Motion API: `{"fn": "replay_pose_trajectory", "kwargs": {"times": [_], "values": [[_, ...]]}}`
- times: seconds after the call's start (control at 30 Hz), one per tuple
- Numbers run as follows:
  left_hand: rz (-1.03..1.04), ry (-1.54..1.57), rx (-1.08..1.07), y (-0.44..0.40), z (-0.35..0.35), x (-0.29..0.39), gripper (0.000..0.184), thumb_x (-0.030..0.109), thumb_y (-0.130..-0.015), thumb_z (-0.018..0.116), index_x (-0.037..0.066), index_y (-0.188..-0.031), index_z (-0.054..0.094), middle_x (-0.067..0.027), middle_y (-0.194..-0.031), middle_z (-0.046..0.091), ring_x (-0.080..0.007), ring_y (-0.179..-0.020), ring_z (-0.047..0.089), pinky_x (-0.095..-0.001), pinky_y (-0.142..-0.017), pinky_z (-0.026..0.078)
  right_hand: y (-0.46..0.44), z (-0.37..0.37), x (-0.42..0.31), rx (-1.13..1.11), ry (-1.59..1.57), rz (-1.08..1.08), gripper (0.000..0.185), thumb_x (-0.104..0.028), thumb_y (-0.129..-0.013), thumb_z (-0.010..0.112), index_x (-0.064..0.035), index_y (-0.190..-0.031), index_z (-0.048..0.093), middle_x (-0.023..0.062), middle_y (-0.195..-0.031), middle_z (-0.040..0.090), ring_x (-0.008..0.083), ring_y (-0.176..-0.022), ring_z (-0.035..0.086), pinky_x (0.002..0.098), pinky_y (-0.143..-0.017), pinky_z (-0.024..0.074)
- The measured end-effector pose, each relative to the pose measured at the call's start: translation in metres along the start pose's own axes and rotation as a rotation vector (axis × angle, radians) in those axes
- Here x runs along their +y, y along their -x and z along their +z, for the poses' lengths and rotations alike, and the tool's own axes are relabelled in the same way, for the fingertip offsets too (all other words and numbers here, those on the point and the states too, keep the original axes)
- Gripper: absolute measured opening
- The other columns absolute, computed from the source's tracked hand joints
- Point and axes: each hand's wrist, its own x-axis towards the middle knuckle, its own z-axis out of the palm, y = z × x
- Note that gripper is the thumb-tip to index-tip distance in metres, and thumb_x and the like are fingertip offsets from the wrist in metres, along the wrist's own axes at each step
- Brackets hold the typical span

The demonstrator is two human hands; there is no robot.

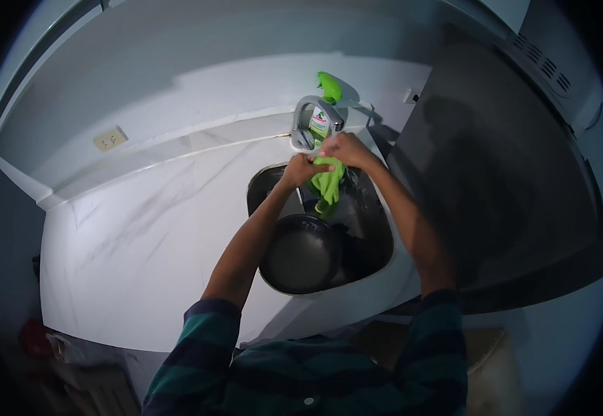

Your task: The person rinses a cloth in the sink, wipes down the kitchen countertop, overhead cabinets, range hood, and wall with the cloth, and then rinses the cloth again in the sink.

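Observation:
A bright green cloth or glove (327, 182) hangs over the sink (381, 243), just in front of the chrome faucet (303, 114). My left hand (303, 170) pinches its upper left edge, fingers closed. At its upper right is my right hand (345, 148), bent at the wrist and closed near the green material; its fingertips are slightly blurred. Below the green item, a dark round pan (300, 254) lies in the sink's front left part. What lies under the green item's lower end is partly hidden.
Behind the faucet stands a spray bottle with a green head (329, 87). White marbled countertop (142, 236) extends left of the sink. A large dark panel (502, 180) rises on the right. An outlet (111, 139) is on the back wall.

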Motion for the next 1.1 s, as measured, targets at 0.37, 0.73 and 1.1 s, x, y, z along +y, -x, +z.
{"fn": "replay_pose_trajectory", "kwargs": {"times": [0.37, 0.73, 1.1], "values": [[-0.358, -0.367, -0.209, -0.031, 0.006, 0.019, 0.024, 0.022, -0.075, 0.054, 0.001, -0.082, 0.064, -0.0128, -0.070, 0.062, -0.0216, -0.062, 0.060, -0.0352, -0.057, 0.046, 0.023, 0.029, -0.004, -0.189, -0.639, 0.345, 0.099, 0.002, -0.051, 0.069, -0.0014, -0.134, 0.016, 0.0137, -0.119, 0.047, 0.0233, -0.109, 0.045, 0.0291, -0.091, 0.0350], [-0.225, -0.983, 0.194, -0.011, -0.041, 0.015, 0.070, 0.023, -0.067, 0.065, 0.015, -0.128, 0.033, -0.0069, -0.126, 0.043, -0.0307, -0.107, 0.048, -0.0451, -0.084, 0.042, 0.010, 0.119, 0.050, -0.088, 0.110, 0.628, 0.036, -0.014, -0.064, 0.065, -0.0011, -0.096, 0.057, 0.0204, -0.093, 0.059, 0.0307, -0.092, 0.057, 0.0366, -0.072, 0.0490], [0.254, -0.024, 0.275, 0.014, 0.019, -0.054, 0.044, 0.037, -0.087, 0.042, 0.009, -0.121, 0.047, -0.0046, -0.135, 0.033, -0.0263, -0.125, 0.027, -0.0378, -0.100, 0.025, 0.012, 0.063, 0.035, -0.142, -0.335, 0.541, 0.037, 0.006, -0.060, 0.057, 0.0004, -0.097, 0.051, 0.0127, -0.085, 0.058, 0.0222, -0.068, 0.061, 0.0301, -0.058, 0.0487]]}}
